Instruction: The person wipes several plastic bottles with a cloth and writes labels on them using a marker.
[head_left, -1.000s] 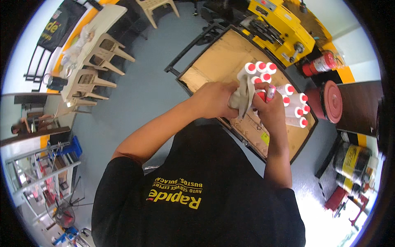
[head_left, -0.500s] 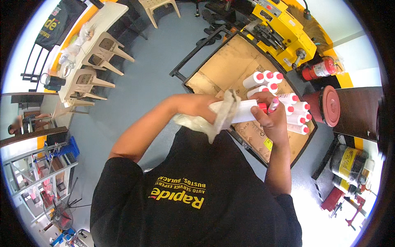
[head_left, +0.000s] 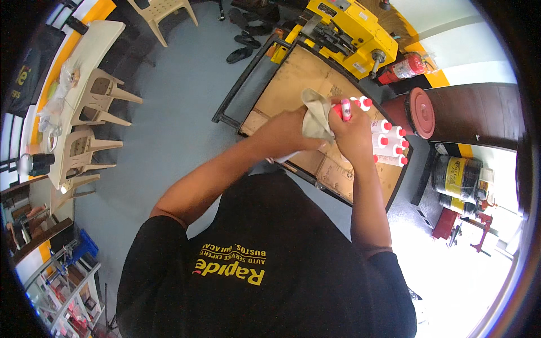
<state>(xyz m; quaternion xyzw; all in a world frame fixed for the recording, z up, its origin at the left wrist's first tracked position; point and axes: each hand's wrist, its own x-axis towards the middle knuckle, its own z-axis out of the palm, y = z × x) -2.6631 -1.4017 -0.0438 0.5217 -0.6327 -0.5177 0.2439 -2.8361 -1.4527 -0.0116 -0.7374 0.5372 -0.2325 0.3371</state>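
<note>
My left hand (head_left: pixel 290 134) is closed round a white bottle (head_left: pixel 285 158), with a pale beige cloth (head_left: pixel 316 114) bunched against it. Most of that bottle is hidden behind the hand and cloth; only a white bit shows below the fingers. My right hand (head_left: pixel 350 135) is closed beside the cloth and grips a marker (head_left: pixel 345 110) with a pinkish end pointing up. Its fingers also lie by a red cap, partly covered. Both hands are over a cart lined with cardboard (head_left: pixel 282 90). Several white bottles with red caps (head_left: pixel 389 146) stand grouped at its right side.
A yellow machine (head_left: pixel 355 34) stands beyond the cart, near a red fire extinguisher (head_left: pixel 403 69). A red lidded bin (head_left: pixel 420 112) is to the right. Beige plastic chairs (head_left: pixel 93 96) line a long table (head_left: pixel 101 39) at left. Dark shoes (head_left: pixel 240 54) lie on the floor.
The view has shifted. My hands have moved farther over the cart and closer together, and the wrapped bottle has turned so that its white body is mostly hidden. The marker stays in my right hand.
</note>
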